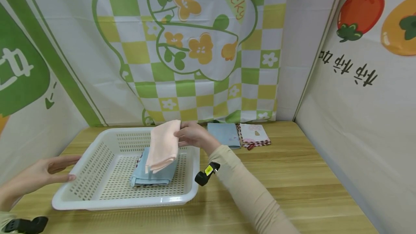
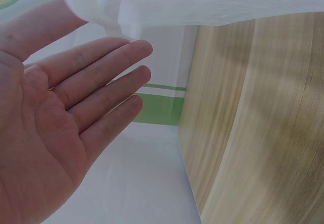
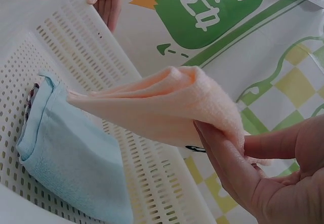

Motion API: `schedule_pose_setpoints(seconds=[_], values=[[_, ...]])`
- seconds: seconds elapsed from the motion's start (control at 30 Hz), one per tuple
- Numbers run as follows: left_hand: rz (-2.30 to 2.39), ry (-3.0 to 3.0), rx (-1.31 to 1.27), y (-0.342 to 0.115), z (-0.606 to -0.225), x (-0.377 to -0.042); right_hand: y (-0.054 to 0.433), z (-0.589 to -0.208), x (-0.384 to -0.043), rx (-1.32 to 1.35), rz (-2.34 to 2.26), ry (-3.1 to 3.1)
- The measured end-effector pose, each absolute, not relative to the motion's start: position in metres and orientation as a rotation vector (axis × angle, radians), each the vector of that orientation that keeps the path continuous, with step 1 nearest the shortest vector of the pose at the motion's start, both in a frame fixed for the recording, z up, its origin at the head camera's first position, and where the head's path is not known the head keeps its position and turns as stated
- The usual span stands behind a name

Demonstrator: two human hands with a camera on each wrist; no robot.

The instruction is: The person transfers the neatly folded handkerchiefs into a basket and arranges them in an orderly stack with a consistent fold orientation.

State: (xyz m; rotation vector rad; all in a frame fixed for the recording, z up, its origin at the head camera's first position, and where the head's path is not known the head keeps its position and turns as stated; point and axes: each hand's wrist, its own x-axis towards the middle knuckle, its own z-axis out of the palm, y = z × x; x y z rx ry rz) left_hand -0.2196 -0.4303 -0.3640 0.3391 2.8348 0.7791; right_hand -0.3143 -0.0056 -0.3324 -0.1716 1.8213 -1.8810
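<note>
A folded pink towel (image 1: 163, 143) hangs over the white plastic basket (image 1: 107, 205), pinched along its right edge by my right hand (image 1: 195, 135). In the right wrist view the thumb and fingers (image 3: 228, 158) close on one end of the towel, and its layers fan out toward the basket. Below it, a folded light-blue towel (image 1: 152, 178) lies on the basket floor, with a dark patterned edge of another cloth showing beneath. My left hand (image 1: 39, 176) is at the basket's left rim, thumb and fingers straight, as the left wrist view of the palm (image 2: 50, 138) shows.
Behind my right forearm, another light-blue folded towel (image 1: 224, 135) lies on the wooden table (image 1: 276, 176). Beside it is a white folded cloth (image 1: 255, 133) with a checked border and a small dark-red item (image 1: 251, 147). Printed curtains (image 1: 195, 96) stand along the back and sides.
</note>
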Motion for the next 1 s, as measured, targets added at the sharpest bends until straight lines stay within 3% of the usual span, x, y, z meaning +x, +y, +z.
schedule_pose_setpoints(seconds=[1.0], values=[[0.797,2.824,0.346,-0.428,-0.364,-0.220,-0.031,-0.348,-0.323,-0.081,-1.891,1.717]])
